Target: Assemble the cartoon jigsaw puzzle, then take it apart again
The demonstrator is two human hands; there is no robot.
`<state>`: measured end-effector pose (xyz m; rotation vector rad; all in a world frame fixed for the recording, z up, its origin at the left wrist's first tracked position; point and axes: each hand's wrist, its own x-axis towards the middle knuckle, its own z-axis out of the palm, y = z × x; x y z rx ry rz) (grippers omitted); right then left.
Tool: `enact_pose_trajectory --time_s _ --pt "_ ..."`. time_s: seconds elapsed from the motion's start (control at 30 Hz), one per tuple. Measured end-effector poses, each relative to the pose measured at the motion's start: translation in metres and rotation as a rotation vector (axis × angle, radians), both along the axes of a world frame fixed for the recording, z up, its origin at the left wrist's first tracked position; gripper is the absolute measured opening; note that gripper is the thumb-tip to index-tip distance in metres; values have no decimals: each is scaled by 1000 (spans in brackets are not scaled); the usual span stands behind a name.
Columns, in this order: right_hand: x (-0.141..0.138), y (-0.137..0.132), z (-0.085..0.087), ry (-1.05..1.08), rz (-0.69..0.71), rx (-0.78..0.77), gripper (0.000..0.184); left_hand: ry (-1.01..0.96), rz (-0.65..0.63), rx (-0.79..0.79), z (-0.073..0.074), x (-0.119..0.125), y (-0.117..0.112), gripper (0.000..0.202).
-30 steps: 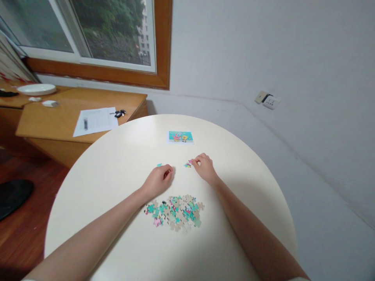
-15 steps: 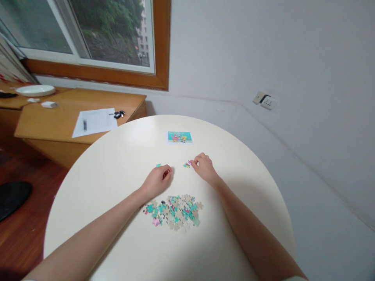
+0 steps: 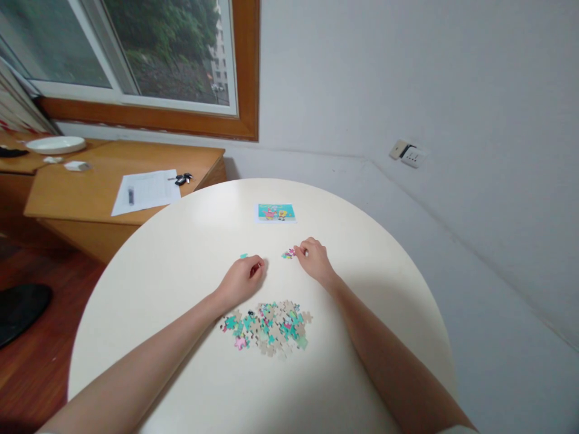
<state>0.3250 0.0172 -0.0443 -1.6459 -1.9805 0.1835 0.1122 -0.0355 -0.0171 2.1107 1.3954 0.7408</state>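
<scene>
My right hand (image 3: pixel 313 258) pinches a pink puzzle piece (image 3: pixel 292 251) at the edge of a small group of coloured puzzle pieces (image 3: pixel 286 255), which lie together on the round white table (image 3: pixel 181 253). My left hand (image 3: pixel 243 278) rests on the table with its fingers curled closed; what they hold, if anything, is hidden. Just beyond its knuckles lies a teal puzzle piece (image 3: pixel 244 255). Nearer to me, between my forearms, a loose pile of puzzle pieces (image 3: pixel 271 330) is spread out, some picture side up and some showing grey backs.
A cartoon picture card (image 3: pixel 276 213) lies toward the table's far side. To the left stands a wooden desk (image 3: pixel 99 154) with a paper sheet (image 3: pixel 154 191), keys (image 3: pixel 183 178) and a white dish (image 3: pixel 56 144). A wall with sockets (image 3: pixel 411 156) borders the table's right.
My right hand has shifted very slightly, and the pink piece now sits against the small group of pieces. The left hand stays in place. The view has moved a little.
</scene>
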Motion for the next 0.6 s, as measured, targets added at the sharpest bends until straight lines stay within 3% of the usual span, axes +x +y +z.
enact_pose_trajectory --time_s 0.2,0.6 --pt "-3 -4 4 76 127 95 15 -5 -5 2 -1 0 0 18" --pt "-4 -4 1 50 195 42 7 1 -7 2 -2 0 1 17"
